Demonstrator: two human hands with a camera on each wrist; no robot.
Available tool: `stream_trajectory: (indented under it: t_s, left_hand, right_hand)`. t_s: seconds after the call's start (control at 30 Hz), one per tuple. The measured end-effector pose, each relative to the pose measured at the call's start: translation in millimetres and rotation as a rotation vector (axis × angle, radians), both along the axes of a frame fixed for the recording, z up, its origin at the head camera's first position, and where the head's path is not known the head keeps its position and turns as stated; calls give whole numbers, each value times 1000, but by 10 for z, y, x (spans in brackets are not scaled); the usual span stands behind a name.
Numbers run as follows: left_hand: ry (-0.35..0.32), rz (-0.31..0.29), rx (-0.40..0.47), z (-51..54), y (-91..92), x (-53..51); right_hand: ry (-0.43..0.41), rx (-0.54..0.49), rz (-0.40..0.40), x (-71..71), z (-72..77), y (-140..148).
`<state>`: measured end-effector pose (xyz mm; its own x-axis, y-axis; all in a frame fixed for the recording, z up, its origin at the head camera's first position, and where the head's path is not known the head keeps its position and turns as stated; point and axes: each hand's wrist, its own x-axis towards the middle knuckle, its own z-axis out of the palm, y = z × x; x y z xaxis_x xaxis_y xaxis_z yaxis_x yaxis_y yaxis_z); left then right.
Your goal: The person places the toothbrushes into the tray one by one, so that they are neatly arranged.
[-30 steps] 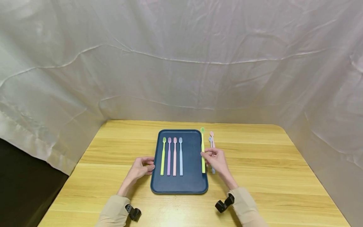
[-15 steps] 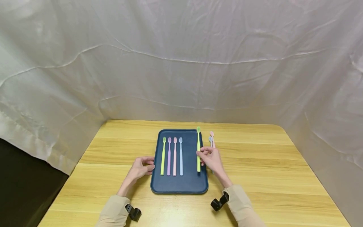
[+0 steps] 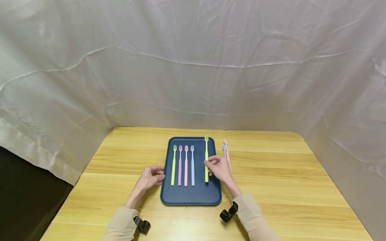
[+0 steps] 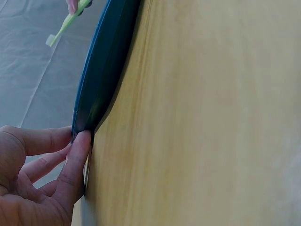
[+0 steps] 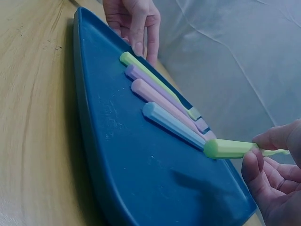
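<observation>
Head view: a person's right hand [image 3: 220,168] is pinching a slim lime-green plastic toothbrush [image 3: 206,153] above the dark-blue, round-cornered rectangular tray [image 3: 193,196], while the left hand [image 3: 149,178] is clamping the tray's left edge. Inside the tray, a slim pale-blue plastic toothbrush [image 3: 193,170] is lying rightmost in a row of four [image 3: 180,170]. A slack pinch could be dropping the held toothbrush onto it; a left-hand tug could be jolting the tray, skewing the row.
</observation>
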<state>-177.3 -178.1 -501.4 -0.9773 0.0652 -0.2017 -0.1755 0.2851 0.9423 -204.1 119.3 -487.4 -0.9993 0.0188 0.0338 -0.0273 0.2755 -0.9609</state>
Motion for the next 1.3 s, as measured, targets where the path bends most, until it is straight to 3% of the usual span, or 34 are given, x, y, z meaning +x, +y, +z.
stream_trajectory:
  t_s: [1.3]
  left_hand:
    - [12, -8, -11, -5, 12, 16]
  right_hand:
    - [-32, 157, 80, -47, -168, -146]
